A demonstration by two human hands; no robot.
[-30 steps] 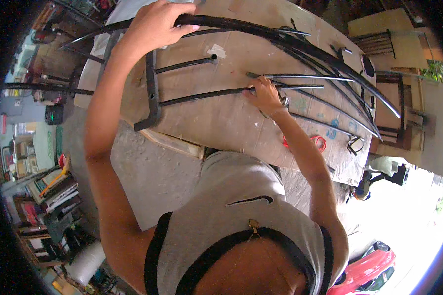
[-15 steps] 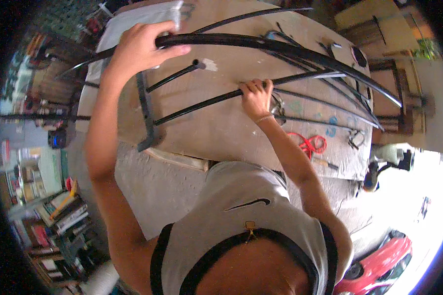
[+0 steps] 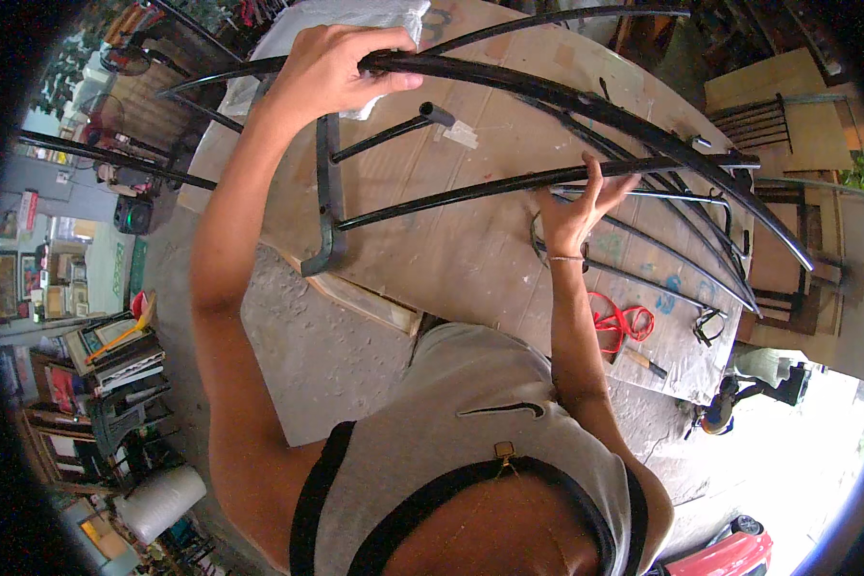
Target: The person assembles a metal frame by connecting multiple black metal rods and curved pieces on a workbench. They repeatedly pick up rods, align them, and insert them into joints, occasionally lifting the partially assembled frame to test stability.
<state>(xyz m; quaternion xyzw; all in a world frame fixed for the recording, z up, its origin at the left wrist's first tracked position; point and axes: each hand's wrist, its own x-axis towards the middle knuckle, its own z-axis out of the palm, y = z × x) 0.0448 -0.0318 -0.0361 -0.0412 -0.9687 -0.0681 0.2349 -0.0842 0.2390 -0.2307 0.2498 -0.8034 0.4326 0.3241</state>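
A black metal tube frame with long curved bars is held over the cardboard-covered table. My left hand grips its thick upper tube near the far left, fingers wrapped over the top and thumb below. Under the lower tube, my right hand has its fingers spread, with one finger up against the tube. A flat dark crosspiece with a bent end joins the tubes at the left. A short tube sticks out from it, its round end bare.
More thin black rods lie on the table's right side. Near its front right edge are a red strap and a wooden-handled tool. White wrapping covers the far left corner. Framed items stack at left.
My right hand has let go of the lower tube and moved right along it, its fingers now spread. My left hand keeps its grip on the upper tube. The whole view has shifted slightly.
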